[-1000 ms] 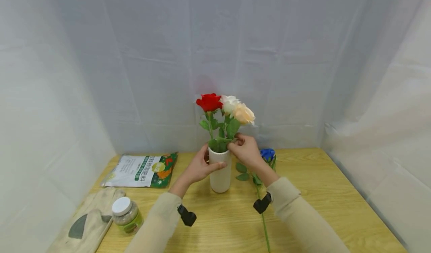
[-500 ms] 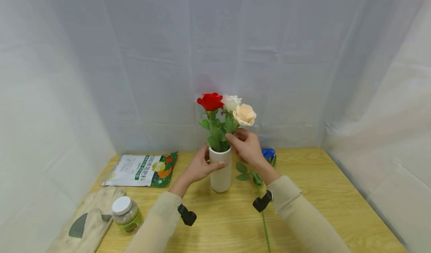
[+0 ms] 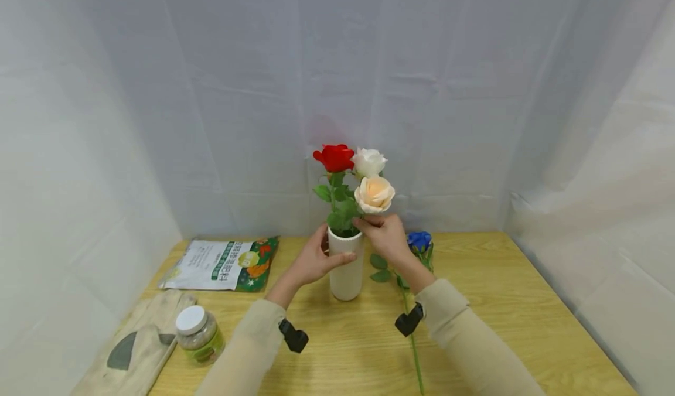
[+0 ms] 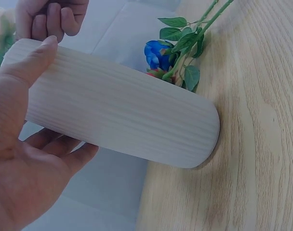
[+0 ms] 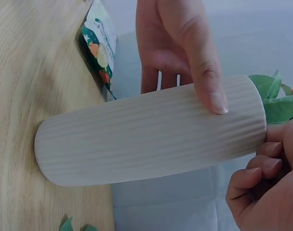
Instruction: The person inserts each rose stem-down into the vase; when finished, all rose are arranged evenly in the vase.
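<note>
so, hands (image 3: pixel 313 260) at vase (image 3: pixel 345 279) top, well apart fr. r. tbl edge (image 3: pixel 555 302)

In the head view, the beige-sleeved left forearm (image 3: pixel 239 349) rises from the bottom edge, slanting up and right to a bare left hand (image 3: pixel 316 259), just below centre. This hand is curved in a wide, upright grip, its thumb pointing right. The beige-sleeved right forearm (image 3: pixel 471 334) slants up and left from the lower right, ending in a bare right hand (image 3: pixel 387 238), slightly higher and right of centre; thumb and forefinger meet in a pinch. At lower right of the right wrist view, this hand's remaining fingers curl toward its palm.
</note>
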The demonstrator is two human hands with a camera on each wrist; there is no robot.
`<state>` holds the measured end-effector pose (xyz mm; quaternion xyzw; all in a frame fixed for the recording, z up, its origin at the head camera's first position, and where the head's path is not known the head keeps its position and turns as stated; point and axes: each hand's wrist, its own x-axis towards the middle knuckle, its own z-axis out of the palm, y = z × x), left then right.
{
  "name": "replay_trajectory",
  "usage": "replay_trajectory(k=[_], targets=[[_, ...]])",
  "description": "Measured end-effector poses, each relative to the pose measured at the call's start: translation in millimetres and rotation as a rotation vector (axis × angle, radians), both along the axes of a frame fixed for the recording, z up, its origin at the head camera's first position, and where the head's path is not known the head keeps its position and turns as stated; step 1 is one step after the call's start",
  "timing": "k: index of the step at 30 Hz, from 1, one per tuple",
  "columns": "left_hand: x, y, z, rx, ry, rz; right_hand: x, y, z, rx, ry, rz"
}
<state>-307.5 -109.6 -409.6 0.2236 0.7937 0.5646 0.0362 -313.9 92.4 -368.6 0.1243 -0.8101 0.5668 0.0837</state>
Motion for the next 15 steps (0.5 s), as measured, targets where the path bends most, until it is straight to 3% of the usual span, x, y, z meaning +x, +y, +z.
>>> replay_trajectory(k=[6,9,15], targets=[[0.0,0.2,-0.9,-0.004,0.005,-0.004,2.1,4.7,-1.4,-0.01,-0.046,0.04],[0.1,0.8,-0.8,-0.003,-0.003,0.0,5.7,9.6,-0.8,-0.066,-0.103,0.068],[-0.2,0.6,-0.1,0.002,-0.016,0.024,7.5,18.2,4.0,-0.183,-0.119,0.02]])
